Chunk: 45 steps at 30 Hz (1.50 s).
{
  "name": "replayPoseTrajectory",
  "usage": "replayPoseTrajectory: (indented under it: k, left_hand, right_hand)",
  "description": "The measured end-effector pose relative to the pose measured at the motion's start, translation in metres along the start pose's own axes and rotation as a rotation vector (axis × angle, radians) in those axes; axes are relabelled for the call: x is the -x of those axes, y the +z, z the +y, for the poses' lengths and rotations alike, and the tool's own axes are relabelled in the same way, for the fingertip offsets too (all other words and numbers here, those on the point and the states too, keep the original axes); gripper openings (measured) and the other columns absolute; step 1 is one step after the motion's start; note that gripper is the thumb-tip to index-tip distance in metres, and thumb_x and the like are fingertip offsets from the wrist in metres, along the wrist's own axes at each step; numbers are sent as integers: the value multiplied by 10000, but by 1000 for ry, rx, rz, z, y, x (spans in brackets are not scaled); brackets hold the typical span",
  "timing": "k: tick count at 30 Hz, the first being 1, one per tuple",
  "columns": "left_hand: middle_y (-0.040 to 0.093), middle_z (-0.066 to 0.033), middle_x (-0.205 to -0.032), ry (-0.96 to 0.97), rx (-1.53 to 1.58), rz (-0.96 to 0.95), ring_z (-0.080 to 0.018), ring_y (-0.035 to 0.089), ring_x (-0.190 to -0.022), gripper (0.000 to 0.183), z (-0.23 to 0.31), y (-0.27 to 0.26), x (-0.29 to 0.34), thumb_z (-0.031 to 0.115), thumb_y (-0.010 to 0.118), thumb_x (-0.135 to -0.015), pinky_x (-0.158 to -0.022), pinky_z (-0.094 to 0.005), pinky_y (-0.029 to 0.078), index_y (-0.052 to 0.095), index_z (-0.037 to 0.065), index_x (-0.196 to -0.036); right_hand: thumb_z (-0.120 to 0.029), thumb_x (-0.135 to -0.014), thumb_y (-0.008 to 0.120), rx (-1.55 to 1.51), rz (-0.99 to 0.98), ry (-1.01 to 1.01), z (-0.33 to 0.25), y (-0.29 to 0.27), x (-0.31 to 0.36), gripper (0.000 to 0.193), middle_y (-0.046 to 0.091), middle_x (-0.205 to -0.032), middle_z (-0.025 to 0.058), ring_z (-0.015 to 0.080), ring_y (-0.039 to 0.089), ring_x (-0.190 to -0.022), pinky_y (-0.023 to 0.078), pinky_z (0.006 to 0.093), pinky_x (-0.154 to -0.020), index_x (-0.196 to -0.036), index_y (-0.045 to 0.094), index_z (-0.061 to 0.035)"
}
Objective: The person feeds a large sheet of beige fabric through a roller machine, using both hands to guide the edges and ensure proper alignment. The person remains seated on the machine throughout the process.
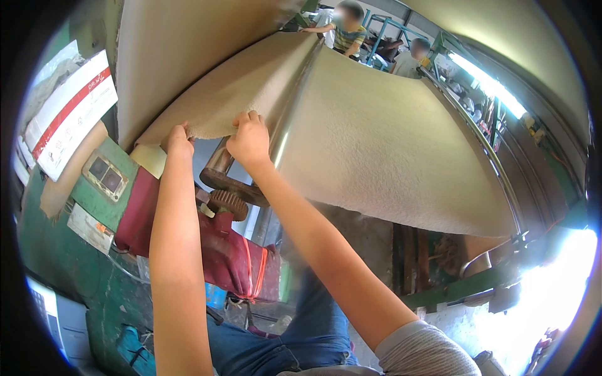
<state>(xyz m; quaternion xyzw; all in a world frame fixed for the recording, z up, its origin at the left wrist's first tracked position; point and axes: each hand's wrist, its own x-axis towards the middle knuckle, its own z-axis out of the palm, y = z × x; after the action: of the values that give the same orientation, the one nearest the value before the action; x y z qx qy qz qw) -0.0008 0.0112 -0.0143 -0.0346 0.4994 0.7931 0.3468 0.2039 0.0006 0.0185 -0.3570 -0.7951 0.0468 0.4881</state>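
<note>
A wide sheet of tan, rough-surfaced fabric (389,138) stretches over a shiny metal bar (291,103) and away to the far side. My left hand (180,139) is closed on the near edge of this sheet, left of the bar. Beside the bar, my right hand (249,139) also grips that edge, its fingers curled over the fabric. Between the two hands the edge hangs slightly slack and ragged. Below my right hand are a metal roller end (219,163) and a brown toothed gear (228,204).
A dark red machine housing (219,254) tied with orange cord stands under my forearms. A green panel with switches (106,175) and a white box (72,116) are at left. At the far end, one person (348,37) touches the sheet; another person (411,61) stands right. A long rail (480,138) runs along the right.
</note>
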Motion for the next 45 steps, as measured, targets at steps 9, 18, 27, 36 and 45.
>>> replayPoseTrajectory:
  k: [9, 18, 27, 36, 45]
  left_hand:
    - [609, -54, -863, -95, -337, -392, -183, 559, -681, 128, -6, 1, 20, 121, 530, -788, -534, -305, 448, 623, 104, -874]
    - [589, -60, -875, 85, 16, 27, -166, 535, -660, 187, 2, -10, -28, 67, 497, -790, -531, -301, 456, 623, 96, -924]
    - [621, -57, -813, -22, -115, -105, -171, 571, -659, 135, 3, -2, 11, 35, 523, -762, -545, -316, 457, 627, 67, -842]
    - [596, -58, -865, 179, 79, 211, -208, 561, -661, 186, 12, -17, -43, 60, 529, -787, -545, -308, 455, 601, 80, -957]
    - [606, -62, -924, -61, -101, -99, -210, 569, -792, 150, -3, 0, -4, 72, 522, -788, -644, -399, 451, 630, 118, -881]
  right_hand:
    - [26, -561, 571, -62, -52, -101, 4, 0, 1, 217, 543, -854, 139, 323, 518, -877, 468, 385, -728, -773, 562, -20]
    - [60, -538, 574, -83, -79, -11, -11, 7, -2, 308, 548, -862, 142, 322, 515, -890, 455, 379, -731, -833, 549, -25]
    - [45, -543, 588, 66, 22, 73, 3, 2, 1, 254, 540, -898, 155, 336, 516, -872, 457, 389, -731, -788, 554, -15]
    - [42, -556, 567, -110, -66, -39, -15, 6, -2, 179, 557, -811, 127, 311, 523, -851, 459, 388, -706, -720, 575, -27]
    - [46, -540, 591, 66, -1, 85, 4, 0, 1, 243, 542, -884, 155, 331, 520, -866, 462, 386, -721, -769, 570, -29]
